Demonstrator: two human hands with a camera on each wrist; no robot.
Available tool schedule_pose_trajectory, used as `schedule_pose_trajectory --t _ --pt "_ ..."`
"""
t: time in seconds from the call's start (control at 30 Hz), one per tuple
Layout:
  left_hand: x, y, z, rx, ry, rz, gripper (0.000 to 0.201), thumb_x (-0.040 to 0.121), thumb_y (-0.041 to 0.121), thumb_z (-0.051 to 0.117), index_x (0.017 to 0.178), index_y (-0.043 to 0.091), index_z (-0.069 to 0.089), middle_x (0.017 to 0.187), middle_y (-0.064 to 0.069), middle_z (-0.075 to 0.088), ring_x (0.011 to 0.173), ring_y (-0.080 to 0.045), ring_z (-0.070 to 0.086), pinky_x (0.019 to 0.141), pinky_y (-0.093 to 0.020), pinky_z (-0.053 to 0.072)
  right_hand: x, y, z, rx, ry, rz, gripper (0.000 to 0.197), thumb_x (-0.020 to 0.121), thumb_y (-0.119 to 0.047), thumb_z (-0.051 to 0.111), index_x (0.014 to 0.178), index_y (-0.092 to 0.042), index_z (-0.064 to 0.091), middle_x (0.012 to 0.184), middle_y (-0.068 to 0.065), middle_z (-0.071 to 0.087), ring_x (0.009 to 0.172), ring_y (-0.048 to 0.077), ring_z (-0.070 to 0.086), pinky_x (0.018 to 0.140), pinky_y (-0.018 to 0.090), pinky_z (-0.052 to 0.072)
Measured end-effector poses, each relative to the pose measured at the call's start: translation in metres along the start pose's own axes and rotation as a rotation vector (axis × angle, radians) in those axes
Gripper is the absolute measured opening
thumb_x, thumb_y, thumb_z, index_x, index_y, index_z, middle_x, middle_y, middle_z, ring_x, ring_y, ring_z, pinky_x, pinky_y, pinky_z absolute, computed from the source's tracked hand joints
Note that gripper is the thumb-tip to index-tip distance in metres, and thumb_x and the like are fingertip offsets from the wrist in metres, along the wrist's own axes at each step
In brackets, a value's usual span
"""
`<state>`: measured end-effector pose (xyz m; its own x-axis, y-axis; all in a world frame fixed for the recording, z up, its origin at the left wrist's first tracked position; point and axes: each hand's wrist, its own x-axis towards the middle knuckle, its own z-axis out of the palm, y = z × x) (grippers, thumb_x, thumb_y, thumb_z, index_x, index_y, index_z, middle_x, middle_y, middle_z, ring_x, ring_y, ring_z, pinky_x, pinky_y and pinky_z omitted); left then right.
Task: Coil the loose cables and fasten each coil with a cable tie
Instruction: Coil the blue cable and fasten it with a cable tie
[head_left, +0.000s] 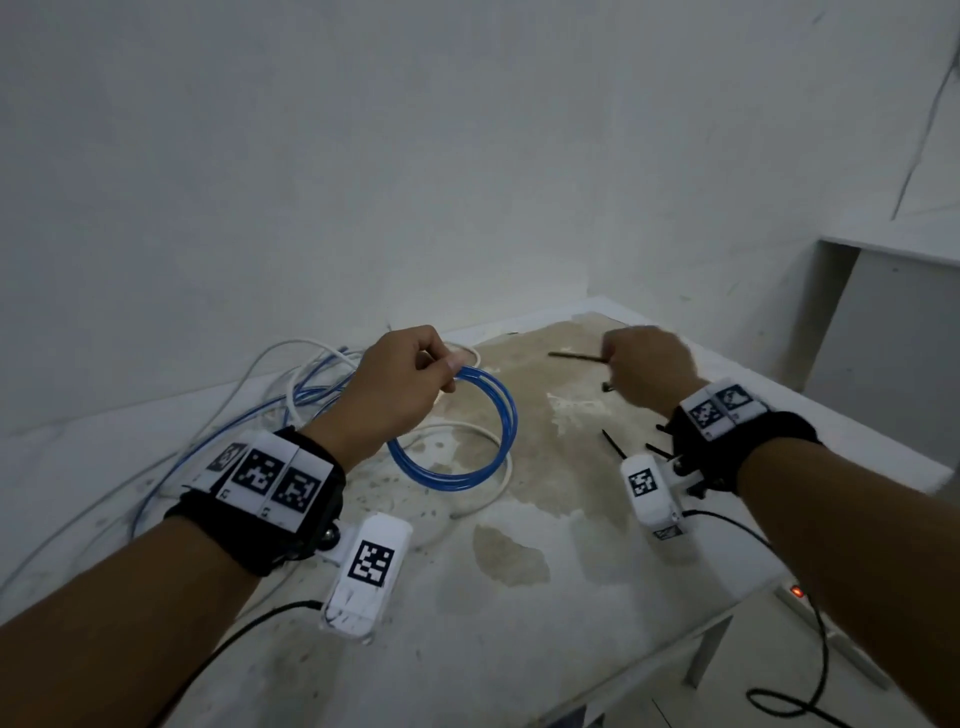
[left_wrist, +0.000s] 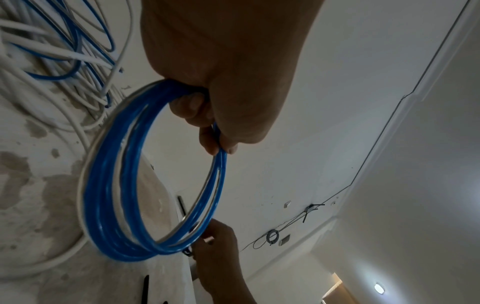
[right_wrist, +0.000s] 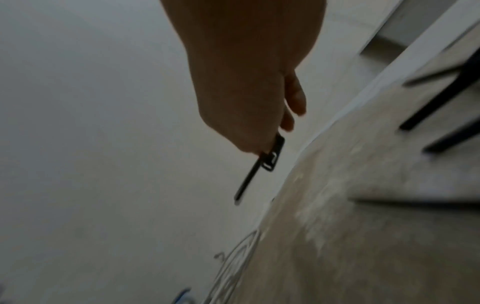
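My left hand (head_left: 415, 379) grips the top of a blue cable coil (head_left: 501, 415) and holds it upright above the table; in the left wrist view the blue cable coil (left_wrist: 109, 205) hangs from my curled fingers (left_wrist: 207, 135). To its right my right hand (head_left: 644, 369) pinches a black cable tie (head_left: 576, 356), whose tail points left toward the coil. The right wrist view shows the black cable tie (right_wrist: 249, 179) sticking out below my closed fingers (right_wrist: 293, 98), its head beside the strap. A white cable loop (head_left: 488, 499) lies on the table beneath the blue coil.
A tangle of loose blue and white cables (head_left: 291, 389) lies at the table's left back. More black cable ties (head_left: 613, 444) lie near my right wrist. The stained white table (head_left: 519, 566) meets a wall behind. A power strip with a red light (head_left: 797, 592) sits at the lower right.
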<state>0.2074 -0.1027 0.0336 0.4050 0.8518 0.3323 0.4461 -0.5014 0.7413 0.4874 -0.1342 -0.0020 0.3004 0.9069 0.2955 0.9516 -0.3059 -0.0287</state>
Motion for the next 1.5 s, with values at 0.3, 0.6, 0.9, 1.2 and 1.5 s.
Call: schedule_pose_trajectory --t 0.3,0.6,0.9,1.2,1.5 --pt "-0.02 -0.03 -0.044 0.043 0.058 -0.061 0.02 0.096 0.024 0.062 0.079 0.013 0.063 0.07 0.001 0.072 0.051 -0.006 0.054 0.059 -0.027 0.044 -0.008 -0.095 0.044 0.056 -0.351 -0.307 0.016 0.086 -0.022 0.068 0.095 -0.01 0.072 0.095 0.009 0.07 0.086 0.027 0.065 0.07 0.032 0.054" --pt "-0.025 -0.034 -0.045 -0.023 0.041 -0.069 0.017 0.097 0.018 0.06 0.085 0.006 0.063 0.073 -0.004 0.07 0.043 0.006 0.053 0.045 -0.006 0.035 -0.02 -0.099 0.029 0.203 -0.546 -0.042 0.04 0.089 -0.026 0.066 0.058 -0.008 0.048 0.055 0.006 0.047 0.048 0.019 0.047 0.045 0.025 0.041" --pt "-0.034 -0.034 -0.062 -0.026 0.033 -0.056 0.019 0.096 0.022 0.061 0.081 0.011 0.063 0.069 0.0 0.071 0.058 -0.029 0.059 0.056 -0.037 0.049 -0.007 -0.131 0.002 0.491 -0.267 -0.155 0.015 0.091 -0.005 0.062 0.081 -0.004 0.073 0.063 0.008 0.071 0.055 0.021 0.071 0.056 0.033 0.062" --pt "-0.05 -0.043 -0.084 0.01 0.026 -0.062 0.019 0.095 0.021 0.063 0.08 0.01 0.063 0.071 -0.003 0.072 0.076 -0.033 0.068 0.072 -0.042 0.055 -0.004 -0.209 -0.044 0.653 -0.343 -0.428 0.008 0.084 -0.004 0.069 0.079 -0.006 0.075 0.077 0.015 0.073 0.066 0.022 0.071 0.059 0.029 0.06" --pt "-0.069 -0.064 -0.105 0.065 0.082 -0.115 0.021 0.095 0.021 0.063 0.08 0.007 0.064 0.071 -0.001 0.072 0.045 0.004 0.051 0.047 -0.007 0.034 -0.005 -0.256 -0.066 0.736 -0.526 -0.516 0.001 0.082 -0.005 0.076 0.081 -0.004 0.075 0.068 0.008 0.068 0.06 0.013 0.063 0.058 0.02 0.052"
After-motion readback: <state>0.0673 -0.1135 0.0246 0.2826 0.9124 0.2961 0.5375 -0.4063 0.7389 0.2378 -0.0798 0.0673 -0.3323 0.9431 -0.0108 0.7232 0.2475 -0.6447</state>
